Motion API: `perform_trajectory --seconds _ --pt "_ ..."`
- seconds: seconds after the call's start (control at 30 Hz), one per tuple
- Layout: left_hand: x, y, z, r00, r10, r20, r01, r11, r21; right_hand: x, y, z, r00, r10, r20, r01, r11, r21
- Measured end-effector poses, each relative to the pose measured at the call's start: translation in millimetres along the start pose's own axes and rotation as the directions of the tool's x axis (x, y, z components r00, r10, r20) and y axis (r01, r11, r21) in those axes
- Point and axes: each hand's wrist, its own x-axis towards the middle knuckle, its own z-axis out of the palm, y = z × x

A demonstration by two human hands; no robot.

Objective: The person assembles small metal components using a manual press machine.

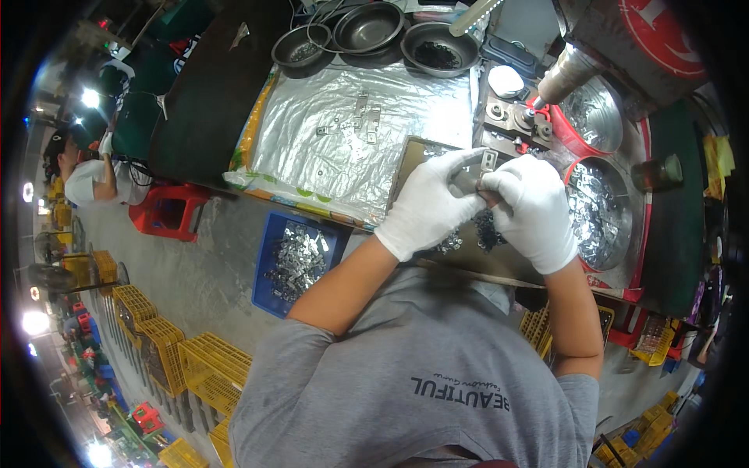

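My left hand and my right hand, both in white gloves, meet over a shallow tray. Between their fingertips is a small flat metal bracket with holes in it. The left thumb and index finger close about it from the left. My right fingers are pinched together at its lower end, which they partly hide. Beneath the hands, small dark parts and small shiny parts lie in the tray.
Several flat metal pieces lie on a foil-covered surface. Dark bowls stand behind it. A press with a die stands at the right, beside round containers of metal parts. Left are a blue bin, red stool and another person.
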Motion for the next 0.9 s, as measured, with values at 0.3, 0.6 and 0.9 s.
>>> perform_trajectory --seconds 0.3,0.6,0.9 --pt "-3.0 5.3 -2.2 1.0 -0.011 0.017 0.007 0.975 0.224 -26.6 1.4 32.0 0.705 0.667 0.241 -0.611 0.398 0.684" --pt "0.5 5.0 -3.8 0.997 -0.056 0.045 0.056 0.998 0.006 -23.4 -4.5 19.4 0.705 0.684 0.184 -0.617 0.465 0.634" --pt "3.7 -4.2 -1.4 1.0 0.008 0.013 -0.009 1.0 0.005 -16.2 3.5 13.1 0.957 0.282 -0.065 -0.251 0.921 0.298"
